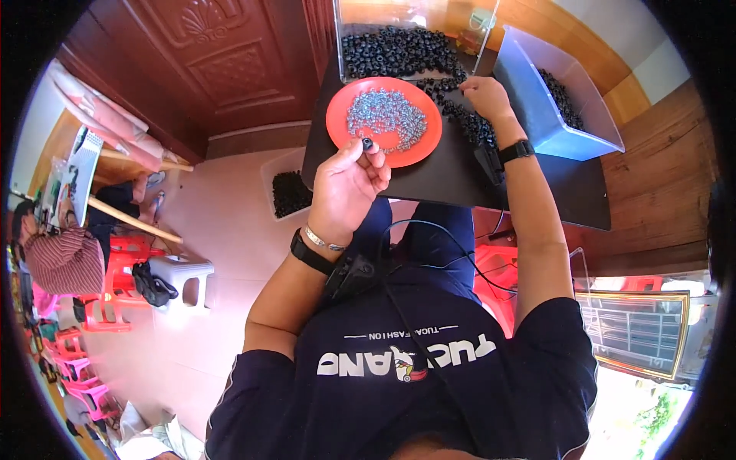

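Currently a small black ring (367, 143) is pinched between the left hand (346, 190) fingertips, just above the orange plate (337, 123) of metal eyelets (386, 117); the right hand (484, 95) rests loosely curled on loose black rings (469, 121).

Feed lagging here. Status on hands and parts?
Left hand pinching small black ring over red plate. Right hand on black ring pile. Nothing blocking.

Clear bin (414, 31): top cut off by the picture's edge.
Small black ring (367, 143): too small to tell its shape — my left hand (349, 188) pinches it.
My right hand (485, 96): fingertips hidden among black pieces (475, 126).
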Demonstrator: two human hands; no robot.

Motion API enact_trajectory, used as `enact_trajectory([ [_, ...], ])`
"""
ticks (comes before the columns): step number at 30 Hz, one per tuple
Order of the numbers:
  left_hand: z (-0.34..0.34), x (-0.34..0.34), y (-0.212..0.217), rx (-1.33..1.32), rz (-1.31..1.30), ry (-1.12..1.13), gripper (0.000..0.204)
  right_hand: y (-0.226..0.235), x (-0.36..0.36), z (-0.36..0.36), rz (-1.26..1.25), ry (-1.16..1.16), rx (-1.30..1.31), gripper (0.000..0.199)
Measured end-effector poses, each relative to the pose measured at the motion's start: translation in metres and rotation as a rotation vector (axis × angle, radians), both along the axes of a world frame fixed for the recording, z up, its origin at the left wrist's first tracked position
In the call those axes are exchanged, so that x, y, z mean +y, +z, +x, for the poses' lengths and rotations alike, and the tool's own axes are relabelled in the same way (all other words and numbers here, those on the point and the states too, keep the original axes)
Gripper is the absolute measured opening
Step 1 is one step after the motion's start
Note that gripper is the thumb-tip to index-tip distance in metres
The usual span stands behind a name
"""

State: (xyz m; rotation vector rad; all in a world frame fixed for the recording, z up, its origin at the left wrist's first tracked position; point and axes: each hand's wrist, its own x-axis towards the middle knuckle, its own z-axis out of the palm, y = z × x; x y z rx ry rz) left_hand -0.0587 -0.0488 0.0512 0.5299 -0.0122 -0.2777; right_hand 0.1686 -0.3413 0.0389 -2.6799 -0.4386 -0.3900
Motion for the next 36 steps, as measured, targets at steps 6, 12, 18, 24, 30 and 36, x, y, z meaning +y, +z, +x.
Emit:
enact_trajectory([
  [6, -0.005, -0.004, 0.008, 0.057, -0.012, 0.009, 0.025, 0.01, -0.008, -0.013, 0.247, -0.042, 0.202, 0.02],
  [12, -0.007, -0.007, 0.011, -0.05, 0.089, 0.024, 0.028, 0.045, 0.016, -0.065, 0.683, 0.129, 0.334, 0.019],
  [18, 0.001, -0.018, 0.018, -0.135, 0.141, 0.003, 0.028, 0.062, 0.053, -0.116, 1.118, 0.407, 0.47, 0.017],
  [24, 0.021, -0.031, 0.024, -0.089, 0.128, -0.021, 0.021, 0.06, 0.061, -0.126, 1.289, 0.5, 0.592, 0.015],
  [30, 0.013, -0.04, 0.04, -0.16, 0.11, 0.003, 0.022, 0.066, 0.069, -0.154, 1.321, 0.666, 0.621, 0.018],
  [36, 0.006, -0.04, 0.038, -0.314, 0.189, -0.06, 0.024, 0.067, 0.072, -0.169, 1.232, 0.724, 0.527, 0.015],
])
